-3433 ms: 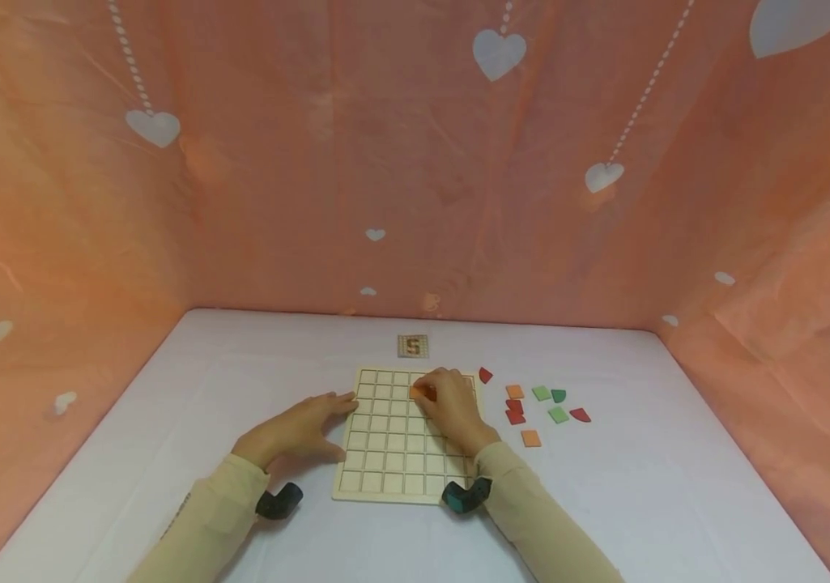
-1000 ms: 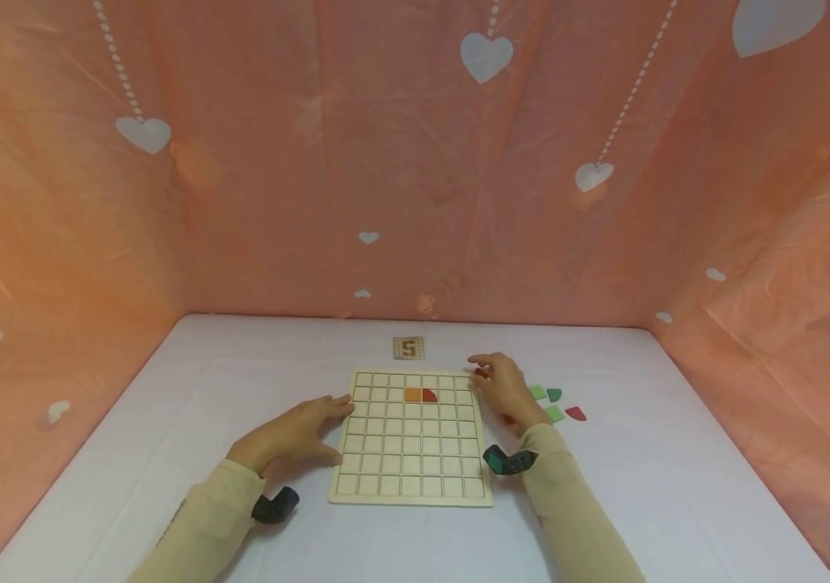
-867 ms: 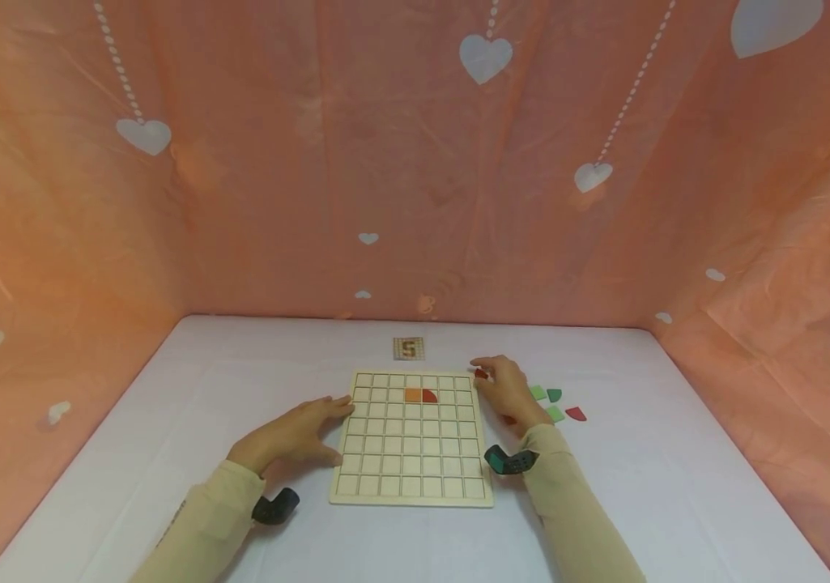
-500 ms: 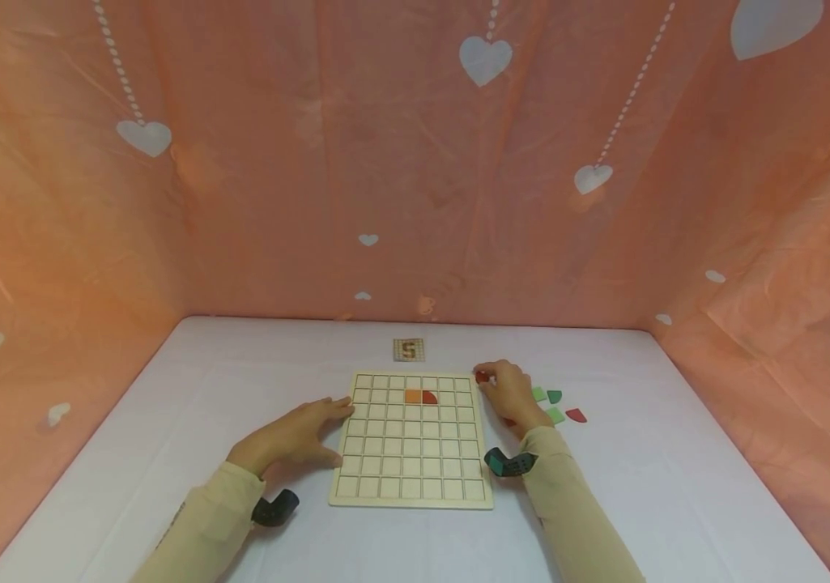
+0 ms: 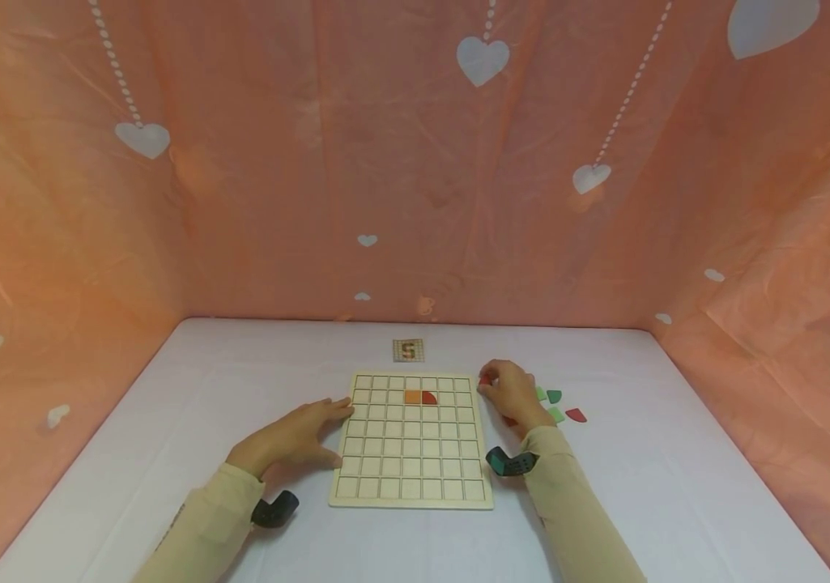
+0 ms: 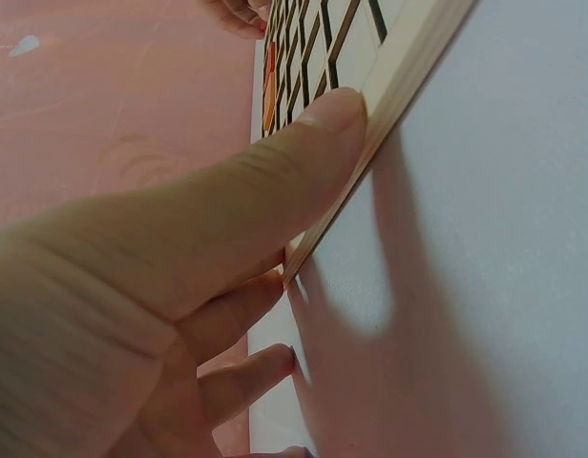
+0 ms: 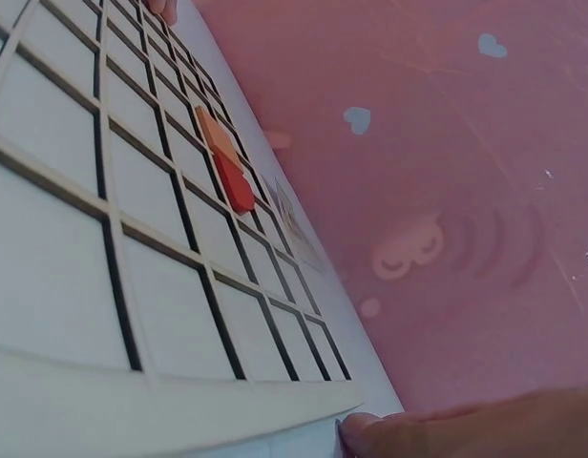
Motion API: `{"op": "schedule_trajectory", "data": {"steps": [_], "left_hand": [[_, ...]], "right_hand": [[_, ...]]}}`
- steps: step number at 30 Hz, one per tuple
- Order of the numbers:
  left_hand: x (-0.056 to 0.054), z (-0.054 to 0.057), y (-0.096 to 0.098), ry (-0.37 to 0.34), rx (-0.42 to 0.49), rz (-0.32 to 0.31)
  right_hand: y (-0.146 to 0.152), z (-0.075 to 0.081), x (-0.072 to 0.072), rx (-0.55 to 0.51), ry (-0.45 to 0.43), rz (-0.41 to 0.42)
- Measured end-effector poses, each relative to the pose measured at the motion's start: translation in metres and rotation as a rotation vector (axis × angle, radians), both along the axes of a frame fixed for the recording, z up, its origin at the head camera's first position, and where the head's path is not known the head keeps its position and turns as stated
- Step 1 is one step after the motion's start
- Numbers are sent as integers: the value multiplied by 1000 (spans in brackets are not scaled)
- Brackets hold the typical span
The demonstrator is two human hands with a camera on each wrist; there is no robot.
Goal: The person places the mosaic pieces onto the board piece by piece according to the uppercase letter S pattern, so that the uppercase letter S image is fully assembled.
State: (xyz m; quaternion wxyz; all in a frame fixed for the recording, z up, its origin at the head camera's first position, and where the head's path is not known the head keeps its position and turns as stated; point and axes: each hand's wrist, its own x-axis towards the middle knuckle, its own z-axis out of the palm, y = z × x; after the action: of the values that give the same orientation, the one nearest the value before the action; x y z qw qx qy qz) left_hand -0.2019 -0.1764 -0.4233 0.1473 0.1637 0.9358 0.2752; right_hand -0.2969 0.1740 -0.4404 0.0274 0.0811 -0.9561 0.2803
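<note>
A pale wooden grid board (image 5: 391, 445) lies on the white table, an orange square tile (image 5: 413, 397) and a red quarter-round tile (image 5: 429, 397) side by side in its second row from the top. My left hand (image 5: 291, 437) rests on the board's left edge; in the left wrist view its thumb (image 6: 323, 124) touches the rim. Just off the upper right corner, my right hand (image 5: 512, 395) pinches another red tile (image 5: 486, 379) between thumb and fingertips, partly hiding it.
Behind the board lies a small patterned card (image 5: 409, 350). Right of my right hand are light green tiles (image 5: 556, 414), a dark green rounded tile (image 5: 555, 396) and a red tile (image 5: 576, 415). Heart-printed orange cloth (image 5: 415, 162) surrounds the table.
My right hand left the orange and red tiles on the board, moved right to the loose red tile and closed its fingertips on it. The left hand stayed at the board's edge.
</note>
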Motion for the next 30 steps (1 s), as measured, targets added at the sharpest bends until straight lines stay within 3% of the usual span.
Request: {"op": "schedule_trajectory", "data": {"steps": [7,18,30], "left_hand": [[0,-1,0,-4,4,8],[-1,0,-1,-10,-5,7],[0,0,-1,-15,5,10]], "right_hand": [[1,-1,-2,-132,27,51],[-1,6,-3,-213,30,50],[-18,5,2,-299,20,147]]}}
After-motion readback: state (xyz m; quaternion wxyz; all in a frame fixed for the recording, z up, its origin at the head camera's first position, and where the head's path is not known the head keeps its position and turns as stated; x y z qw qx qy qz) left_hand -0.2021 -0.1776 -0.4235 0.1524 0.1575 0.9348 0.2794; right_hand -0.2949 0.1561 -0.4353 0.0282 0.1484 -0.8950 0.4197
